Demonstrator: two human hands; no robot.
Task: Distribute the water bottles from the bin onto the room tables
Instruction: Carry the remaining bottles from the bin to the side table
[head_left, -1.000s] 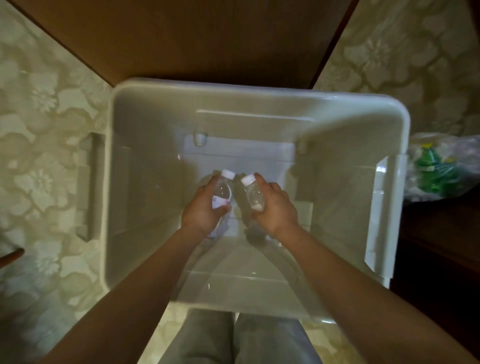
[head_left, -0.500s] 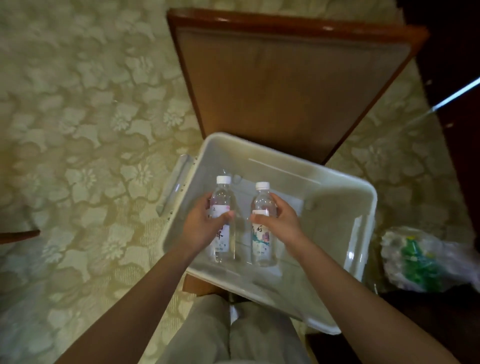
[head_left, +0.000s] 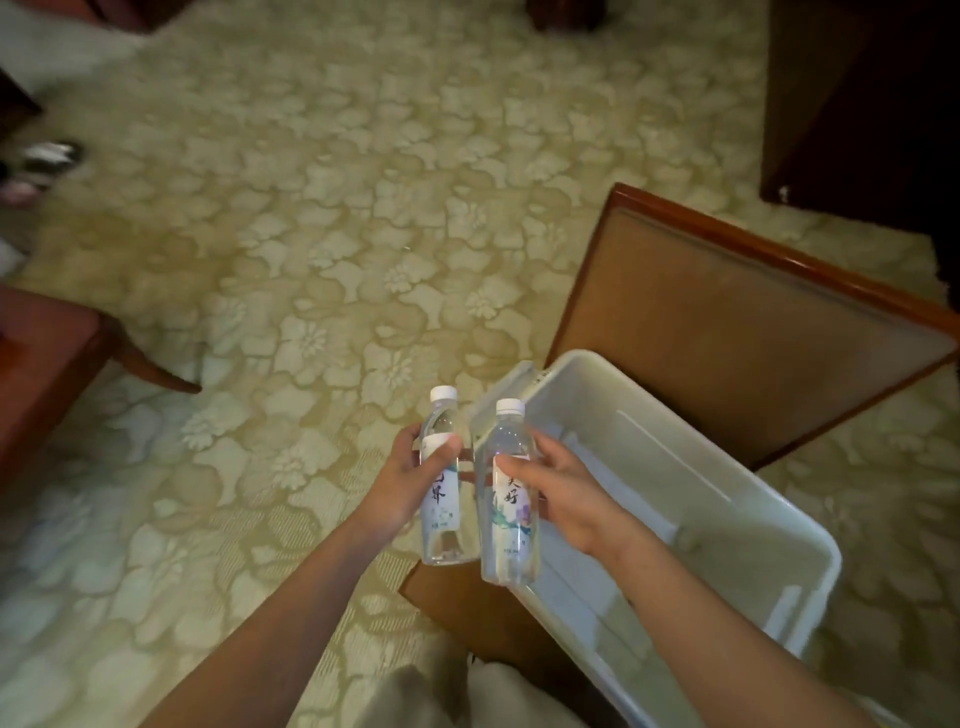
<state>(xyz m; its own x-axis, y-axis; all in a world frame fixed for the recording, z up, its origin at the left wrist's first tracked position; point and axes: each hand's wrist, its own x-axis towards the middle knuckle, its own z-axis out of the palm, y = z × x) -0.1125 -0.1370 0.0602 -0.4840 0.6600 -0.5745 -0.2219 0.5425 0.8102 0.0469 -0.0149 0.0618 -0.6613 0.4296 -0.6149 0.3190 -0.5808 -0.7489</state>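
over floral carpet (head_left: 363, 208), left hand (head_left: 405, 480) grips left bottle (head_left: 441, 501), right hand (head_left: 566, 488) right bottle (head_left: 508, 519)

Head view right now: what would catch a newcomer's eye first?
Dead centre, the left hand grips the left bottle and the right hand grips the right bottle; both bottles are upright, clear and white-capped. Beside them on the right, the pale bin sits on a wooden chair, with no bottles showing inside. Floral carpet fills the rest.

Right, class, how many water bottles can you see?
2: left bottle in the left hand, right bottle in the right hand, both upright. The bin looks empty, though partly hidden.
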